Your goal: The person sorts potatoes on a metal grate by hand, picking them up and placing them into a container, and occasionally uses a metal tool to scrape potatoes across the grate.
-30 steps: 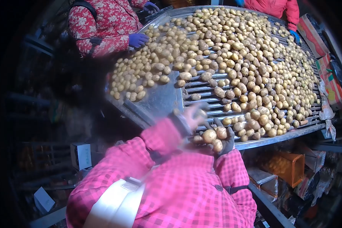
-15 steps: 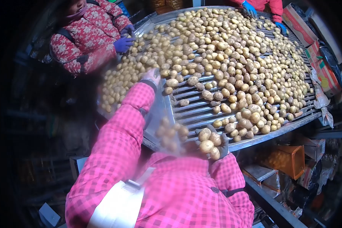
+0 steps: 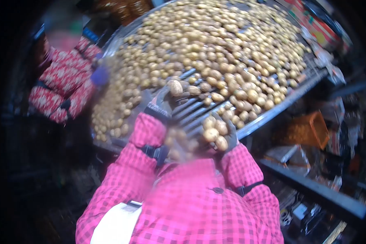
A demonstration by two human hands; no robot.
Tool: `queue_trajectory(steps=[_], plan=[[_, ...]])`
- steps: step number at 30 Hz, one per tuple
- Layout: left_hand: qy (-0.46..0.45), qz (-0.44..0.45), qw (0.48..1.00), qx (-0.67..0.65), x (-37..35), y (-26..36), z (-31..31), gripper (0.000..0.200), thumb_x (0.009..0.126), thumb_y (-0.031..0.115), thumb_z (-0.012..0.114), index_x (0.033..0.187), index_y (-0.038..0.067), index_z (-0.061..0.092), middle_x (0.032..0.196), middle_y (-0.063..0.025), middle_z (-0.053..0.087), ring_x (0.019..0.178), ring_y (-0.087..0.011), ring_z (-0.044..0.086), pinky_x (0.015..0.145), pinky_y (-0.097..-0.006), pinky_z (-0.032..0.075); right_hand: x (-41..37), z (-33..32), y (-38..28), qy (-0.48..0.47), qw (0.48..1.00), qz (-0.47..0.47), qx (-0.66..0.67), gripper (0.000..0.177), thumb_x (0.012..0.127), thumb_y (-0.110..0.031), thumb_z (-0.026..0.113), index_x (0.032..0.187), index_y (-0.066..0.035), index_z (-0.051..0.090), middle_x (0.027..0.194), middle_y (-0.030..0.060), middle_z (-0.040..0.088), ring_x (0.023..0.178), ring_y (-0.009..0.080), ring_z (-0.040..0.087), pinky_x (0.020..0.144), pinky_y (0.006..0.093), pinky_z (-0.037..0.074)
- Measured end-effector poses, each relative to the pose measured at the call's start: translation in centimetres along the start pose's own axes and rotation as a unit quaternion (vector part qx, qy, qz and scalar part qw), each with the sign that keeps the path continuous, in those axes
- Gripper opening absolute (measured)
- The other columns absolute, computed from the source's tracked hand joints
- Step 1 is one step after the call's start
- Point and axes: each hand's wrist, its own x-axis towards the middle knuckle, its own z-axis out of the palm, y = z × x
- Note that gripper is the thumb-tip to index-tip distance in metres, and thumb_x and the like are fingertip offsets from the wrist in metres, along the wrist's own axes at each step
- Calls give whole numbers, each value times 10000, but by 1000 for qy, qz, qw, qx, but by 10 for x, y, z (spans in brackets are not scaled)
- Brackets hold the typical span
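Observation:
My left hand (image 3: 159, 102), in a dark glove, reaches over the near left part of the slatted metal table. Its fingers close against a large pale potato (image 3: 175, 88), though blur softens their outline. Close to my body, my right hand (image 3: 232, 136) is gloved too and cups several potatoes (image 3: 215, 133) at the table's near edge. Between the two hands, bare metal bars (image 3: 191, 112) show. A blurred cluster of more potatoes (image 3: 179, 142) lies in front of my chest.
Potatoes (image 3: 232, 49) cover most of the table. Its metal rim (image 3: 272, 109) runs along the near right. At left stands another person in a red patterned jacket (image 3: 67, 75), with a purple glove (image 3: 99, 76). An orange crate (image 3: 309, 130) sits lower right, beyond a metal beam (image 3: 313, 189).
The view has turned and shifted. My left hand has moved from the divider at the left to a potato by the bars. My right hand still holds its potatoes. The far co-worker's blue gloves have left view.

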Motion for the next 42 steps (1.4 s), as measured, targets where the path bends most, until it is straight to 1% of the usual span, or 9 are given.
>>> queue_trajectory(steps=[3, 8, 13, 20, 27, 36, 40, 41, 42], plan=[[-4, 28, 970, 242, -10, -36, 64, 451, 852, 210, 532, 1250, 23, 434, 1197, -119, 529, 1103, -280, 516, 972, -384, 389, -4, 23, -9, 103, 992, -75, 12, 548, 905, -456, 396, 1314, -91, 382, 1094, 136, 558, 931, 313, 575, 712, 439, 511], [-192, 148, 550, 799, -25, -119, 140, 630, 685, 173, 682, 1265, 103, 448, 1362, -205, 303, 1250, -392, 306, 1026, -464, 281, -41, 9, -37, 19, 987, -82, 139, 469, 875, -364, 477, 1261, -96, 467, 1231, 132, 515, 1097, 293, 522, 952, 453, 416], [-432, 163, 612, 642, -27, -159, 186, 705, 652, 107, 710, 1288, 81, 406, 1347, -202, 331, 1233, -403, 335, 1019, -470, 294, -143, -24, -53, -80, 966, -245, 7, 647, 824, -357, 557, 1348, -74, 303, 1303, 135, 403, 1182, 260, 443, 972, 425, 403], [-533, -39, 675, 508, -49, -195, 185, 511, 767, 139, 630, 1247, 71, 471, 1287, -146, 441, 1198, -311, 418, 1000, -387, 353, -355, -90, -36, 286, 894, -326, -114, 497, 824, -319, 554, 1208, -40, 409, 1160, 129, 471, 1055, 221, 488, 891, 375, 431], [-298, -26, 751, 589, -37, -152, 128, 372, 803, 140, 553, 1168, 67, 537, 1135, -125, 548, 1069, -281, 517, 931, -359, 404, -439, -147, -23, 660, 649, -121, -358, 370, 826, -268, 541, 1083, -10, 477, 1041, 118, 520, 950, 199, 516, 820, 358, 443], [70, 101, 746, 655, -27, -74, 38, 300, 770, 94, 559, 1065, 53, 592, 1007, -140, 598, 983, -254, 564, 900, -347, 424, -426, -161, -38, 563, 430, 185, -681, 252, 829, -202, 524, 923, 29, 565, 889, 103, 584, 815, 172, 552, 728, 336, 458], [249, 236, 575, 743, 24, -2, -58, 359, 747, 149, 594, 1092, 50, 571, 1116, -168, 561, 1044, -309, 534, 941, -361, 400, -334, -103, -84, 423, 420, 35, -802, 236, 831, -173, 517, 852, 46, 603, 821, 97, 612, 755, 159, 568, 687, 326, 464], [286, 194, 568, 747, 32, 22, -71, 385, 736, 168, 610, 1104, 66, 565, 1114, -177, 556, 1044, -328, 526, 927, -367, 411, -311, -110, -101, 447, 561, -62, -694, 192, 819, -142, 543, 872, 33, 603, 834, 134, 610, 757, 201, 589, 704, 335, 476], [315, 195, 537, 757, 47, 36, -111, 417, 748, 215, 620, 1133, 68, 551, 1185, -168, 514, 1106, -327, 476, 968, -378, 380, -290, -116, -119, 202, 253, -103, -940, 158, 810, -116, 566, 898, 7, 611, 867, 168, 604, 786, 263, 592, 730, 334, 482]])
